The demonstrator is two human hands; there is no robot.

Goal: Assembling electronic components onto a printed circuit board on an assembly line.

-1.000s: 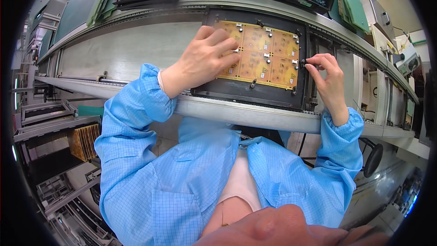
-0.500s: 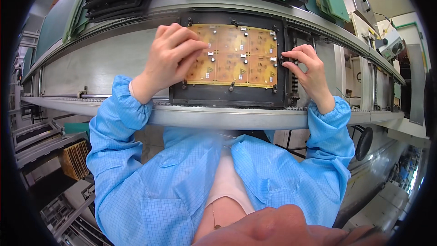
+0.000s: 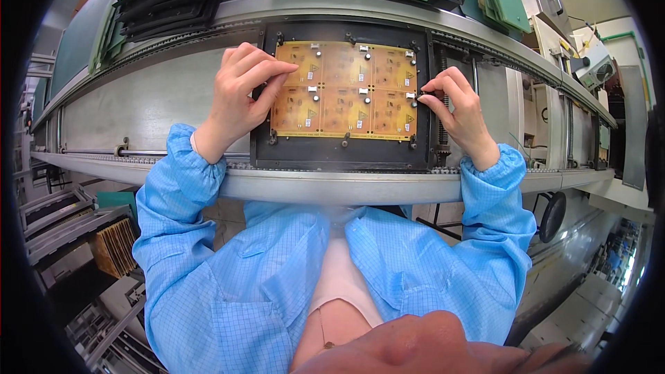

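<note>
Two hands are poised at opposite edges of a yellow circuit board panel [image 3: 341, 112], which lies flat inside a black frame [image 3: 312, 154] between the rails of the line, straight in front of the wearer. From where I stand, careful work here would mean light fingertips and side-on contact: white connectors [image 3: 364, 91] and round parts [image 3: 367, 101] stand up from every section, and a dragged finger could tilt one. I'd want the panel level under its dark clamps [image 3: 345, 140] all round, any clamp being touched eased gently rather than forced, and the palms well clear of the parts.

As for pose, the left hand [image 3: 239, 93] comes in over the frame's left side, wrist raised, forefinger reaching across the upper-left section with the thumb tucked below it; whether something tiny sits between those tips, I cannot tell. The right hand [image 3: 460, 107] leans in from the other side, thumb and forefinger bent toward each other at the panel's right edge, beside a white connector. Its tips may be on a clamp, but I can't make out a grip. Both forearms, in blue sleeves [image 3: 180, 194], rise over the near rail [image 3: 346, 185] with elbows spread.
</note>
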